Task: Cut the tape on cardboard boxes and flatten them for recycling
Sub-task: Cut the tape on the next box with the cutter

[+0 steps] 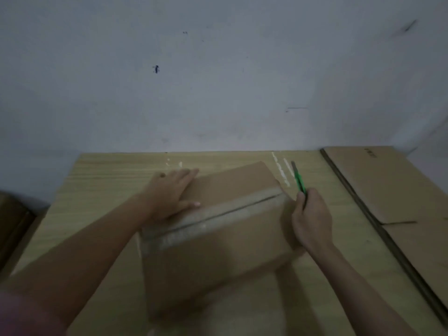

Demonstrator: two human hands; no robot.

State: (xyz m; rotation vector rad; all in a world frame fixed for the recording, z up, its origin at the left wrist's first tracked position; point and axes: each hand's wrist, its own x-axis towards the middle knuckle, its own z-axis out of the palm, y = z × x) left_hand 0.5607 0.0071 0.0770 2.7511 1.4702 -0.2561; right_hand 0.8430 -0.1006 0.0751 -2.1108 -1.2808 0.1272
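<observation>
At the far left edge of the frame a dark cardboard shape [12, 226] sits beside the table [101, 175]; it is cut off and too dim to identify further. Moving right, the left hand [169, 192] lies flat, fingers straight, pressing the upper left part of the cardboard box [213, 238], which sits in the lower centre of the frame. A strip of clear tape [218, 212] runs diagonally across the box top, with a dark line along its middle; whether that line is a finished cut or only the flap seam is hard to tell through the motion blur. At the right end of the tape, the right hand [311, 219] is clenched around a green cutter [299, 180], its far end pointing toward the upper right.

Risks, as I judge them: the box could skid under 1 flat palm if the cutter drags, and the left thumb lies close to the tape line, so a slip along it could reach the fingers. The blade tip cannot be made out, so its extension is unknown.

At the right edge, flattened cardboard [397, 195] lies stacked, partly cut off by the frame.
</observation>
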